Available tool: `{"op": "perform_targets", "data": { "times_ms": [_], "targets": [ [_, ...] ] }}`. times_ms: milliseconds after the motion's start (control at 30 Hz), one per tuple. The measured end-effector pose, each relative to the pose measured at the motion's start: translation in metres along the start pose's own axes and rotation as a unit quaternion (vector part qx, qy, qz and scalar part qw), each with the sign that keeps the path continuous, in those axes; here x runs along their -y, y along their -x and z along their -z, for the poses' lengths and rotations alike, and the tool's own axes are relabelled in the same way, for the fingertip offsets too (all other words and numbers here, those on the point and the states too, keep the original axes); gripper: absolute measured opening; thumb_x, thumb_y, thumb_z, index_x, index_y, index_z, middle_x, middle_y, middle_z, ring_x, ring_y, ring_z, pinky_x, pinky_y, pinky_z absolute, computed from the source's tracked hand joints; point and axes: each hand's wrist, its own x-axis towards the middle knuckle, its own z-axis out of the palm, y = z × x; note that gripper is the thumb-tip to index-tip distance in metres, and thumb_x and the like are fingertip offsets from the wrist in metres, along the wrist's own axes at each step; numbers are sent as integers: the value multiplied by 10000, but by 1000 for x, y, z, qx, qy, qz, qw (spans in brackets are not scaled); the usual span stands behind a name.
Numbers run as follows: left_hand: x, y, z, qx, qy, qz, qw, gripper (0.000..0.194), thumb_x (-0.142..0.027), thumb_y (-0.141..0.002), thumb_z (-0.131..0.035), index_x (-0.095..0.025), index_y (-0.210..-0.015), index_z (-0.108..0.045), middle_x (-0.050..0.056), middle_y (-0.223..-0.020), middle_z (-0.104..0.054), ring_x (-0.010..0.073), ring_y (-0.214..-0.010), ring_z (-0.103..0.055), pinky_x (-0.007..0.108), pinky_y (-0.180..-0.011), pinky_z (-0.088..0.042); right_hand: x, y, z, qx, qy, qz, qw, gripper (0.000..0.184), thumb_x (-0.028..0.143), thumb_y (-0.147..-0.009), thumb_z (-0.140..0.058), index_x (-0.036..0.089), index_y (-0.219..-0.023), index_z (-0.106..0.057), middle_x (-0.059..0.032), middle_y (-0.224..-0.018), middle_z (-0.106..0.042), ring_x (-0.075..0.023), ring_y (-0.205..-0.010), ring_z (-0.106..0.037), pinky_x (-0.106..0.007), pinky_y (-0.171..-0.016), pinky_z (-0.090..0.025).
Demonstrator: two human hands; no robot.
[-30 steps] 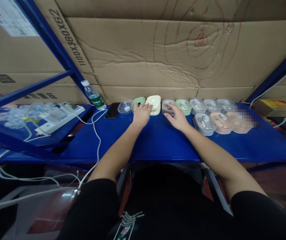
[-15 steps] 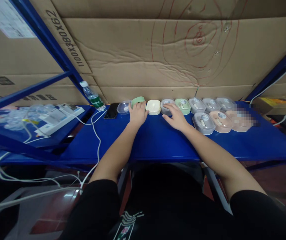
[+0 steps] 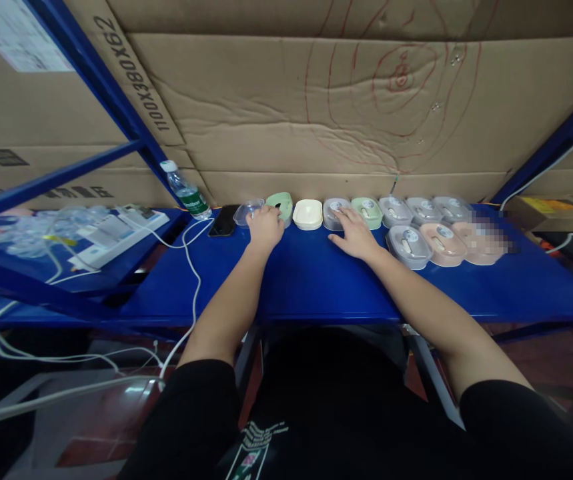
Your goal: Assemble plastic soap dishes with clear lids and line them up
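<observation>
Along the back of the blue table stands a row of small lidded plastic boxes. My left hand (image 3: pixel 266 230) lies over the gap between a clear plastic box (image 3: pixel 244 215) and a green box (image 3: pixel 280 201) with a dark spot on its top. Its fingers are apart and slightly bent, with the tips at the clear box's right side. Just to the right sits a cream box (image 3: pixel 309 215), touched by neither hand. My right hand (image 3: pixel 357 235) rests spread, fingertips on the lid of a grey box (image 3: pixel 333 208), thumb out to the left. Beside that is another green box (image 3: pixel 370 215).
More grey boxes (image 3: pixel 395 212) and a peach box (image 3: pixel 443 247) stand at the right, partly pixelated. A black phone (image 3: pixel 223 221), a water bottle (image 3: pixel 189 195) and a white cable (image 3: pixel 199 280) are at the left. A cardboard wall (image 3: pixel 266 100) closes the back.
My left hand has moved left from the first green box toward the clear box, uncovering more of the green one. My right hand has shifted very slightly right on the grey box.
</observation>
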Motion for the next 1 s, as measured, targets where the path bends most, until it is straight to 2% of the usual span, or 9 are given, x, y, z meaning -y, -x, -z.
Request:
{"op": "perform_targets", "data": {
  "times_ms": [233, 500, 600, 733, 800, 933, 1000],
  "targets": [
    [5, -2, -3, -6, 3, -22, 1000, 339, -193, -965, -556, -190, -1221, -777, 177, -1372, -735, 409, -1277, -647, 638, -1119, -460, 2, 0, 1, 31, 28, -23, 999, 763, 444, -983, -693, 127, -1650, -499, -206, -1743, -444, -456, -1646, -341, -655, -1338, -261],
    [5, -1, -3, -5, -24, -2, 1000, 357, -200, -954, -558, -194, -1225, -790, 188, -1324, -745, 418, -1280, -641, 623, -1100, -442, 9, 3, 6, 42, 56, -25, 997, 743, 441, -982, -681, 108, -1627, -522, -215, -1756, -421, -470, -1637, -347, -673, -1332, -257],
    [4, 0, -2, -18, -36, -11, 999, 385, -200, -954, -534, -190, -1238, -794, 195, -1314, -743, 422, -1284, -632, 609, -1089, -427, 14, 6, 10, 31, 67, -20, 997, 749, 447, -993, -653, 109, -1643, -499, -216, -1705, -497, -473, -1623, -364, -701, -1329, -232],
    [3, 1, 0, -23, -49, -22, 998, 414, -187, -947, -510, -164, -1239, -803, 208, -1293, -744, 427, -1271, -635, 607, -1093, -402, 18, 8, 13, 2, 78, -14, 997, 741, 457, -1002, -628, 98, -1639, -502, -236, -1577, -621, -458, -1549, -467, -689, -1334, -222],
    [2, 1, 0, -23, -48, -21, 998, 421, -187, -942, -508, -164, -1237, -807, 209, -1292, -744, 429, -1277, -631, 604, -1097, -393, 18, 7, 13, 3, 79, -14, 997, 754, 452, -994, -642, 101, -1645, -494, -237, -1622, -580, -449, -1558, -461, -675, -1336, -231],
    [2, 2, 1, -24, -36, -10, 999, 433, -194, -915, -538, -190, -1255, -806, 198, -1332, -736, 431, -1320, -608, 610, -1143, -349, 14, 0, 9, 44, 87, -25, 995, 865, 422, -966, -684, 91, -1708, -387, -215, -1798, -336, -451, -1665, -294, -661, -1354, -207],
    [2, 2, 0, -20, -33, -5, 999, 439, -211, -891, -573, -193, -1268, -798, 198, -1360, -727, 438, -1340, -595, 612, -1152, -340, 12, -3, 6, 64, 92, -33, 993, 905, 412, -963, -686, 70, -1725, -338, -219, -1817, -285, -448, -1684, -250, -645, -1366, -185]
  ]
}}
